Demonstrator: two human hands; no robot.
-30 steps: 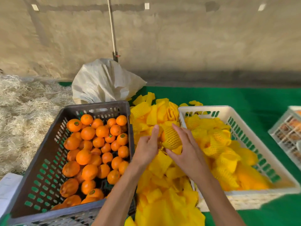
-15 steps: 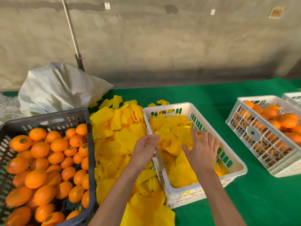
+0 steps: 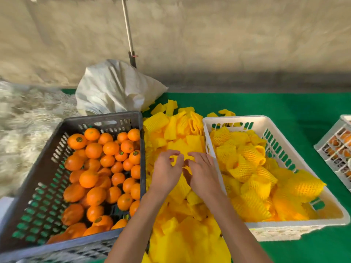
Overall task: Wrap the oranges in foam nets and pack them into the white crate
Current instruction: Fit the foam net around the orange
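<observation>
Over the pile of foam nets, the left hand and right hand are pinching at one yellow net, fingers curled. Left, bare oranges are filling the dark crate; right, wrapped oranges are sitting in the white crate.

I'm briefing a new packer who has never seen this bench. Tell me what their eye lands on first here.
First, the bare oranges heaped in the dark crate on the left. Next, the loose yellow nets piled down the middle, where the left hand and right hand pick at one. On the right, the white crate holds netted oranges.
</observation>
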